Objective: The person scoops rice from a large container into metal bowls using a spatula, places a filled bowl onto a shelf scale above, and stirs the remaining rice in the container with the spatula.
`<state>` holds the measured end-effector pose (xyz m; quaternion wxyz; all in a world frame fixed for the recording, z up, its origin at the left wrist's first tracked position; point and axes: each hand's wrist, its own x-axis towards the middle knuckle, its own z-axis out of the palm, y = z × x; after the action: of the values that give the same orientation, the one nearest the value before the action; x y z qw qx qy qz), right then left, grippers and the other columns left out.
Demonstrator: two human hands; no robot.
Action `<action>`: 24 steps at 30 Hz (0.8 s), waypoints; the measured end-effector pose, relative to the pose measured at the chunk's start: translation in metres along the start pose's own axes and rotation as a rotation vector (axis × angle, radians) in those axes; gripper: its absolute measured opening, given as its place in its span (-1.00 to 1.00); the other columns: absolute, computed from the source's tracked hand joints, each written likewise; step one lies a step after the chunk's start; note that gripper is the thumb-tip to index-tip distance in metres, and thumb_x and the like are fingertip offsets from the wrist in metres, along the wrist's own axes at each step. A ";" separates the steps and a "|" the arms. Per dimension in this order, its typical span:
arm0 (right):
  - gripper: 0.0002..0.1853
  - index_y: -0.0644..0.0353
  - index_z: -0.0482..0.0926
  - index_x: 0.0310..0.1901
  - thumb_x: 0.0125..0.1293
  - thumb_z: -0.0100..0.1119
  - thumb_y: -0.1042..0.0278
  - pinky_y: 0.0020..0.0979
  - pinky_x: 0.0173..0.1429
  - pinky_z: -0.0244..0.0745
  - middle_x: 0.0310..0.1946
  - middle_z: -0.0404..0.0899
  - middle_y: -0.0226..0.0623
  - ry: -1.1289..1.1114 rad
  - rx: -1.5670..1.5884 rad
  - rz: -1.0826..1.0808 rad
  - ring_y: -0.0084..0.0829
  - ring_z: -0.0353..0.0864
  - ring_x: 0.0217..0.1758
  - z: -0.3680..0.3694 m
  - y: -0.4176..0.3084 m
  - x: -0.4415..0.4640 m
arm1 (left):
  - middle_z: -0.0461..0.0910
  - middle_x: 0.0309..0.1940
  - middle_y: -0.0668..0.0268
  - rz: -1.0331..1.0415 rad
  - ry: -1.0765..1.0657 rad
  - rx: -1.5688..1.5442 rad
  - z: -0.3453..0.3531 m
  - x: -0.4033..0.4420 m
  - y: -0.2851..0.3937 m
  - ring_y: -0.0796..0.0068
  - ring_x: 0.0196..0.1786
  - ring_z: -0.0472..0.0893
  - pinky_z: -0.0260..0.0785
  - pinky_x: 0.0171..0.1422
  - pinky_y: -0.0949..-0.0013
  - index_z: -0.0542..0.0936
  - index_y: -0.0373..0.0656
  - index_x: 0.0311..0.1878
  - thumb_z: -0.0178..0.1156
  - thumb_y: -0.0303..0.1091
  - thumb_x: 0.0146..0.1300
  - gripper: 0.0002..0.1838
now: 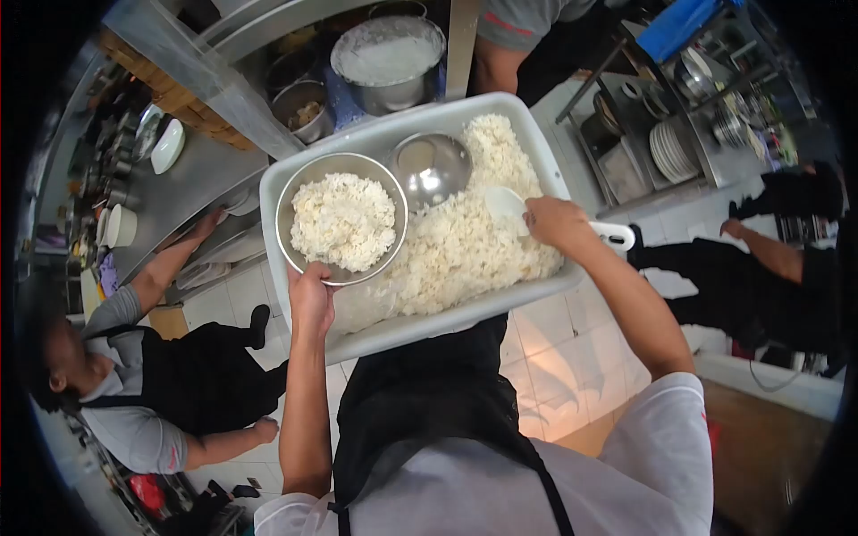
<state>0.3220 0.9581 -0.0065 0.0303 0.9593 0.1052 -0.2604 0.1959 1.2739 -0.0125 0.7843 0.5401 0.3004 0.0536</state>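
My left hand (310, 302) grips the near rim of a round metal bowl (283, 219), held over the left end of a large grey plastic tub (420, 343). A mound of cooked white rice (343, 221) sits in the bowl. In my right hand (556, 223) is a white rice paddle (506, 204), its blade against the loose rice (474, 255) that lies across the tub's middle and right. The paddle's handle extends past my hand over the right rim. A second metal bowl (433, 168) rests in the tub near the far wall; I cannot tell which way up.
Beyond the tub, a shelf holds a large pot (389, 62) with white residue and a smaller metal pot (302, 109). One person (206, 375) stands at left by a steel counter (204, 170); others are at right and top. A rack with stacked plates (672, 152) stands at upper right.
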 end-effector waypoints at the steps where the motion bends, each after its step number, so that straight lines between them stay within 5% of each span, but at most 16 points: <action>1: -0.70 0.18 0.50 -0.13 0.18 -0.10 0.24 -0.25 -0.08 0.44 -0.12 0.51 -0.18 -0.019 0.003 0.024 -0.20 0.53 -0.09 -0.002 -0.004 -0.009 | 0.24 0.11 0.11 0.001 -0.025 0.025 -0.004 0.002 0.002 0.19 0.02 0.42 0.47 -0.12 0.16 0.01 -0.14 0.26 -0.20 -0.67 -0.11 -0.27; 5: -0.67 0.16 0.48 -0.12 0.19 -0.10 0.14 -0.31 -0.10 0.42 -0.19 0.54 -0.26 -0.184 0.007 0.141 -0.28 0.55 -0.14 -0.015 -0.008 -0.038 | 0.26 0.09 0.15 -0.048 -0.085 0.013 -0.019 -0.004 0.007 0.24 0.01 0.41 0.43 -0.10 0.17 0.01 -0.07 0.27 -0.19 -0.66 -0.11 -0.25; 8: -0.63 0.14 0.44 -0.14 0.23 -0.10 0.01 -0.34 -0.19 0.40 -0.30 0.54 -0.26 -0.220 0.162 0.150 -0.31 0.55 -0.40 -0.006 -0.010 -0.029 | 0.28 0.06 0.12 -0.039 -0.087 -0.010 -0.024 -0.010 0.002 0.23 -0.01 0.43 0.45 -0.10 0.17 0.02 -0.15 0.26 -0.19 -0.63 -0.08 -0.29; 10: -0.64 0.12 0.45 -0.12 0.23 -0.08 0.01 -0.32 -0.29 0.39 -0.38 0.54 -0.26 -0.119 0.060 -0.305 -0.34 0.55 -0.42 0.021 -0.002 -0.010 | 0.27 0.07 0.13 -0.070 -0.088 -0.035 -0.031 -0.011 -0.003 0.22 0.01 0.41 0.44 -0.09 0.16 0.01 -0.13 0.27 -0.19 -0.63 -0.08 -0.28; 13: -0.68 0.08 0.46 -0.11 0.26 -0.08 0.06 -0.36 -0.49 0.33 -0.53 0.50 -0.25 0.007 0.064 -0.415 -0.42 0.48 -0.58 0.028 -0.004 -0.001 | 0.24 0.10 0.14 -0.094 -0.116 -0.009 -0.040 -0.009 -0.006 0.22 0.04 0.40 0.42 -0.08 0.15 -0.01 -0.09 0.28 -0.18 -0.64 -0.09 -0.26; 14: -0.68 0.08 0.46 -0.11 0.26 -0.08 0.06 -0.36 -0.49 0.33 -0.53 0.50 -0.25 0.005 0.056 -0.419 -0.42 0.48 -0.58 0.019 -0.007 -0.004 | 0.24 0.11 0.14 -0.078 -0.119 -0.013 -0.043 -0.008 -0.009 0.22 0.04 0.40 0.42 -0.09 0.15 -0.01 -0.08 0.28 -0.19 -0.64 -0.09 -0.26; 16: -0.67 0.10 0.47 -0.13 0.26 -0.07 0.04 -0.43 -0.66 0.21 -0.68 0.41 -0.29 -0.453 0.363 -0.029 -0.51 0.34 -0.72 -0.003 -0.008 -0.009 | 0.24 0.12 0.14 -0.056 -0.117 -0.026 -0.045 -0.006 -0.011 0.23 0.04 0.40 0.41 -0.09 0.15 -0.01 -0.07 0.28 -0.19 -0.64 -0.09 -0.26; 21: -0.65 0.16 0.46 -0.17 0.26 -0.05 0.02 -0.49 -0.72 0.13 -0.79 0.28 -0.36 -0.251 0.409 0.028 -0.55 0.21 -0.82 0.017 -0.029 -0.001 | 0.24 0.12 0.13 -0.030 -0.113 -0.053 -0.039 -0.003 -0.012 0.21 0.05 0.39 0.42 -0.09 0.12 -0.02 -0.09 0.28 -0.20 -0.65 -0.09 -0.26; 24: -0.61 0.16 0.43 -0.11 0.23 -0.02 0.01 -0.49 -0.71 0.13 -0.76 0.31 -0.35 -0.510 0.370 -0.174 -0.54 0.22 -0.82 0.032 -0.026 0.021 | 0.23 0.11 0.13 0.006 -0.064 -0.051 -0.028 -0.006 -0.009 0.23 0.06 0.38 0.44 -0.12 0.18 0.00 -0.07 0.28 -0.20 -0.65 -0.14 -0.23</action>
<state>0.3178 0.9834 -0.0448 -0.1415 0.8398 0.1266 -0.5086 0.1743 1.2907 -0.0244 0.8068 0.5223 0.2722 0.0465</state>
